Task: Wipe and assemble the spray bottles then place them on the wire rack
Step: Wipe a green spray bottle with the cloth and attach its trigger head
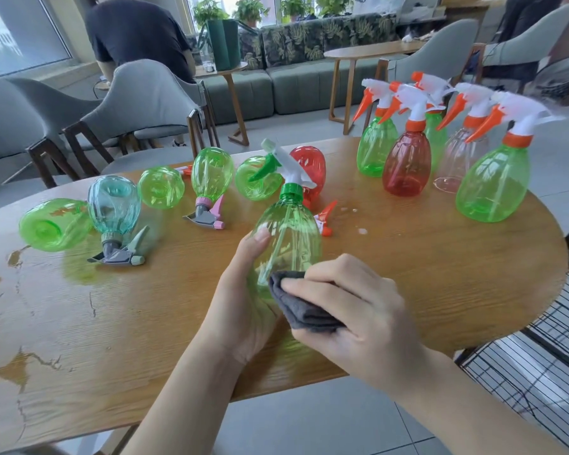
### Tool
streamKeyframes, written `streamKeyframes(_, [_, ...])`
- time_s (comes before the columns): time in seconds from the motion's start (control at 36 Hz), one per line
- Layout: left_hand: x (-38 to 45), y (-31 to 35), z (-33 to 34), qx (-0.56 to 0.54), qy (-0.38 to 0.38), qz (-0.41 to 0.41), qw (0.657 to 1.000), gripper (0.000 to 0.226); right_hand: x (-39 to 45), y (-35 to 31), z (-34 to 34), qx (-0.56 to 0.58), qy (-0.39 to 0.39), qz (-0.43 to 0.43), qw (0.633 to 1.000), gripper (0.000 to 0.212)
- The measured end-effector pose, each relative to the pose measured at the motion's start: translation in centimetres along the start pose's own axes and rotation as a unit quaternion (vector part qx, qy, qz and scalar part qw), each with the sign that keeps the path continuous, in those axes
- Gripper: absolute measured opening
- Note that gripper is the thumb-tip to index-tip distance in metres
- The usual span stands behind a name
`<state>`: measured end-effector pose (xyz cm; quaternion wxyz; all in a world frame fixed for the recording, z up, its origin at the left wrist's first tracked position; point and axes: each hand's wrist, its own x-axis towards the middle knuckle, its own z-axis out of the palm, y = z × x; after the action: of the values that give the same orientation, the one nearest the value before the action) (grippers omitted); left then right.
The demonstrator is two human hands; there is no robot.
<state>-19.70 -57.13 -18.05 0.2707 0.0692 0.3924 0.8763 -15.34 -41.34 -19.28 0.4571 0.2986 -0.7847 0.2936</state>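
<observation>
My left hand (240, 303) grips a green spray bottle (289, 234) with a green and white trigger head, held above the wooden table (440, 290). My right hand (358, 310) holds a folded grey cloth (298, 307) against the bottle's lower side. Several bottles lie on their sides at the back left, among them a teal bottle (114, 205) and a red bottle (309, 167). Several assembled bottles with orange and white heads stand upright at the back right, including a red one (406, 165) and a large green one (493, 188).
A black wire rack (539, 366) stands low at the table's right edge. Water patches (17, 369) wet the table's left side. Grey chairs (145, 103) stand behind the table, and a person in a dark shirt (132, 31) sits beyond them.
</observation>
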Motion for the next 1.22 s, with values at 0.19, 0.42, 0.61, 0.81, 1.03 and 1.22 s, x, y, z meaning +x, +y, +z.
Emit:
streamKeyframes(0.19, [0.2,-0.1,-0.3,-0.023,-0.007,-0.017,1.0,0.084,0.2,0.7,-0.4,-0.044,-0.031,-0.06,0.997,0.021])
streamKeyframes(0.42, [0.2,-0.5,-0.3,0.031,-0.012,0.024,0.999,0.096,2.1,2.9,-1.7,0.016,0.025,0.116,0.993,0.02])
streamKeyframes(0.61, [-0.2,-0.4,-0.2,0.041,-0.023,0.012,0.999,0.096,2.1,3.1,-1.7,0.075,0.039,0.209,0.974,0.016])
streamKeyframes(0.81, [-0.4,-0.2,0.1,0.031,-0.043,0.024,0.998,0.076,1.5,2.4,-1.6,0.042,0.044,0.135,0.989,0.019])
streamKeyframes(1.03, [-0.1,-0.4,0.6,0.055,-0.036,0.022,0.998,0.048,1.8,2.4,-1.3,0.072,0.036,0.2,0.977,0.018])
streamKeyframes(1.22, [-0.4,-0.1,0.9,0.007,-0.005,0.013,1.0,0.04,0.4,0.1,-0.1,0.024,-0.004,0.061,0.998,0.02])
